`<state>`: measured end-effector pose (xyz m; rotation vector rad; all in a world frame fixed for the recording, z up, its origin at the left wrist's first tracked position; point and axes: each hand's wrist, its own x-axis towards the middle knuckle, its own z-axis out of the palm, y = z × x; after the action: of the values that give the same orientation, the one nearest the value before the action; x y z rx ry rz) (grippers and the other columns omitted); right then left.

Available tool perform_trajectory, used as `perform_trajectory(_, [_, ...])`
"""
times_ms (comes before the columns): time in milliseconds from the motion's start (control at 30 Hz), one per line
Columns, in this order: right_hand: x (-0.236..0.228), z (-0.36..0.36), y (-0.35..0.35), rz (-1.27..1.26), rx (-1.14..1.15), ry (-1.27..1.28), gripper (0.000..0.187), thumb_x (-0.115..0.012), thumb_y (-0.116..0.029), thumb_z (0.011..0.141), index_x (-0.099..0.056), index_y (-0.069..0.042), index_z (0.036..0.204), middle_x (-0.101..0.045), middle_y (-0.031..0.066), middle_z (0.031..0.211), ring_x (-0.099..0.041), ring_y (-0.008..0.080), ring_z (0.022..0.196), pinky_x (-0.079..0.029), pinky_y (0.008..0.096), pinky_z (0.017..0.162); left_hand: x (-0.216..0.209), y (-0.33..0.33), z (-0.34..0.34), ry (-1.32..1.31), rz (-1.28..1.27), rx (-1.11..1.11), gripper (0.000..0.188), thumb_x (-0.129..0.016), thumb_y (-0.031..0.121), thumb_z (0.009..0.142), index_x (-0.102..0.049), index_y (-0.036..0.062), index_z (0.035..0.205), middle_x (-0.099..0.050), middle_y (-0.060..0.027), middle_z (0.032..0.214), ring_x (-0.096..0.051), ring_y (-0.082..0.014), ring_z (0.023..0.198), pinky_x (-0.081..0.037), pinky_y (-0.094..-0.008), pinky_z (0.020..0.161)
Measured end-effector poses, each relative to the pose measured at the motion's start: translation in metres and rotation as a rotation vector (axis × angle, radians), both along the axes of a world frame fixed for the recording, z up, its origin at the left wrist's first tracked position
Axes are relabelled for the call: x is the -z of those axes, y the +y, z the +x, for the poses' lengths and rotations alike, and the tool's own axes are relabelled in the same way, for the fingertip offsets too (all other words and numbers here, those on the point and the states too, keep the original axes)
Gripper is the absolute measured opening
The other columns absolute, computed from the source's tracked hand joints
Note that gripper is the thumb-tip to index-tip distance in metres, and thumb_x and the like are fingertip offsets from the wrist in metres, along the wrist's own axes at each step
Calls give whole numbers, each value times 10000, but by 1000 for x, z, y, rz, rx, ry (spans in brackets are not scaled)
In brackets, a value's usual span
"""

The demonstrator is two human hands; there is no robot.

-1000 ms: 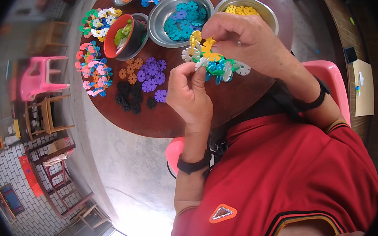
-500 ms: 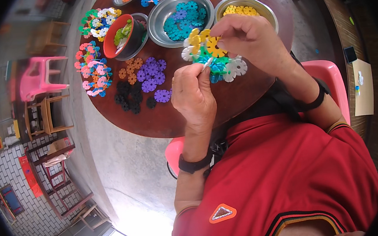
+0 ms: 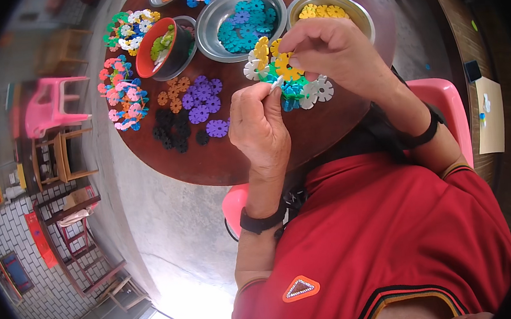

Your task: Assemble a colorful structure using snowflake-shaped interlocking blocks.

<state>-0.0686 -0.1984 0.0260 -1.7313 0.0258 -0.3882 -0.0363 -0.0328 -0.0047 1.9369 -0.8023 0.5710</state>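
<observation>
Round brown worktop (image 3: 225, 159) before me. Flower-disc build (image 3: 293, 89), green, blue, white and yellow discs joined, held up between my two hands over worktop's near right part. My left fingers (image 3: 254, 93) pinch white disc (image 3: 277, 83) at build's left side. My right fingers (image 3: 308, 29), thumb against index, pinch edge of yellow disc (image 3: 287, 68) at build's top. Beyond: steel bowl (image 3: 207, 27) with teal discs; second bowl (image 3: 368, 22) with yellow ones. Left of my hands: loose purple discs (image 3: 201, 98), orange discs (image 3: 173, 97), black discs (image 3: 171, 129).
</observation>
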Motion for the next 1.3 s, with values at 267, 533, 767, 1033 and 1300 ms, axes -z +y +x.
perform_trajectory(267, [0, -3, -4, -80, -63, 89, 98, -635, -71, 769, -628, 8, 824, -579, 41, 593, -573, 101, 529, -451, 253, 513, 2, 3, 4, 27, 76, 61, 123, -680, 56, 807, -583, 41, 880, -572, -110, 790, -584, -291, 715, -475, -361, 616])
perform_trajectory(533, [0, -4, -20, -106, -183, 276, 112, -629, -106, 847, -606, 2, 864, -569, 4, 670, -532, 57, 597, -428, 220, 515, 2, 2, 5, 90, 131, 105, 132, -678, 62, 806, -582, 80, 895, -563, -101, 789, -576, -307, 692, -465, -386, 579])
perform_trajectory(767, [-4, -5, -19, -317, -248, 251, 237, -590, -192, 845, -578, 31, 766, -515, 59, 571, -509, 105, 541, -409, 282, 506, 5, 3, 5, -36, 222, 95, 121, -669, 99, 811, -558, 88, 855, -510, -90, 724, -546, -305, 638, -431, -400, 549])
perform_trajectory(1033, [-1, -7, -16, -338, -263, 162, 274, -564, -217, 816, -559, 44, 730, -527, 132, 588, -515, 206, 531, -410, 349, 527, 3, 3, 2, -55, 223, 125, 74, -637, 54, 837, -567, 30, 847, -560, -109, 748, -558, -282, 643, -446, -345, 567])
perform_trajectory(1300, [-5, -6, -10, -246, -250, 214, 282, -580, -236, 840, -605, 36, 771, -543, 110, 592, -540, 183, 545, -428, 318, 531, 6, 3, 9, -53, 177, 117, 74, -637, 45, 824, -569, 41, 854, -546, -110, 748, -546, -293, 648, -437, -359, 571])
